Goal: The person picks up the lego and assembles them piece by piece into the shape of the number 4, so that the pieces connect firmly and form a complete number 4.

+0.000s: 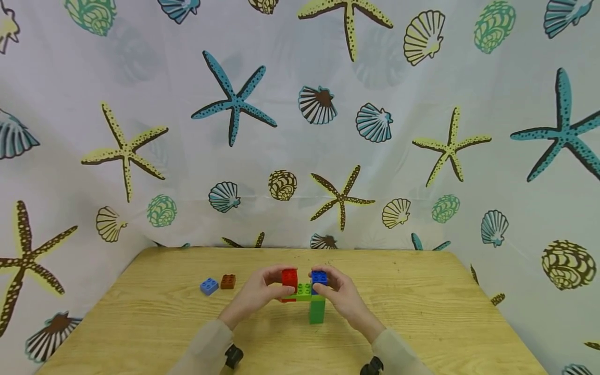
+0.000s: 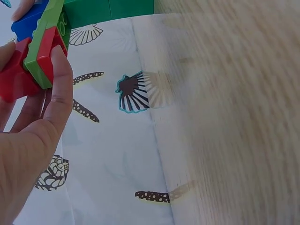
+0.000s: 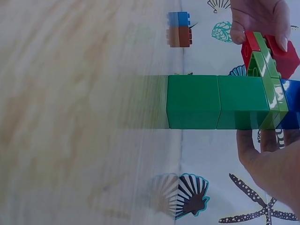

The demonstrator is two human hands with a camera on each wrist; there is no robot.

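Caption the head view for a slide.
Left hand gripping red block, right hand gripping blue block, both atop a lime bar with a green column beneath.

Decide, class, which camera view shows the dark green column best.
The right wrist view: the dark green column appears large and unobstructed, its seam plain. The head view shows it small, below the dark blue brick; the left wrist view cuts it off at the top edge.

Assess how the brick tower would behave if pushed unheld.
Probably tippy toward the red bricks, since the green column supports only the opposite end of the light green bar. Likely stiff, as its stacked parts sit flush. Perhaps light too, given the glossy, plastic look.
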